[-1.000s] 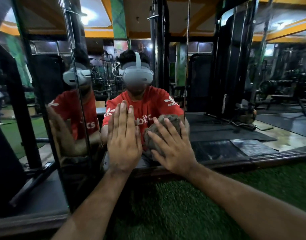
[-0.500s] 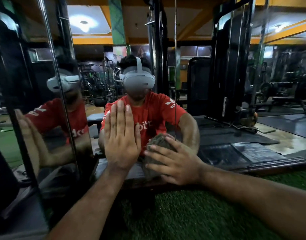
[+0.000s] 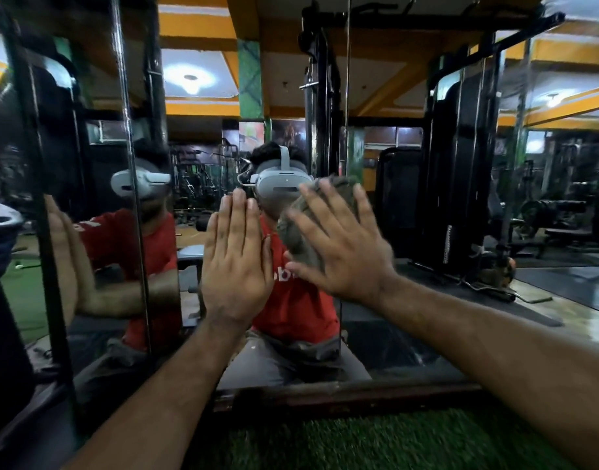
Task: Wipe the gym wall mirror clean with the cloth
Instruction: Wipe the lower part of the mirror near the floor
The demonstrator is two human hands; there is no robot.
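Observation:
The gym wall mirror (image 3: 410, 164) fills the view in front of me, made of several panels with vertical seams. My left hand (image 3: 235, 262) lies flat against the glass, fingers straight and together. My right hand (image 3: 335, 245) presses a crumpled grey-brown cloth (image 3: 300, 232) onto the mirror with spread fingers; the cloth shows above and left of the palm, at about the height of my reflected headset. Most of the cloth is hidden behind the hand.
A dark wooden frame edge (image 3: 342, 398) runs along the mirror's bottom, above green artificial turf (image 3: 359, 442). An angled mirror panel (image 3: 94, 198) stands at the left. Black gym machines and weight racks appear reflected in the glass at the right.
My right hand has slid the cloth upward on the glass, from low near the frame to head height of the reflection. My left hand has stayed flat on the mirror.

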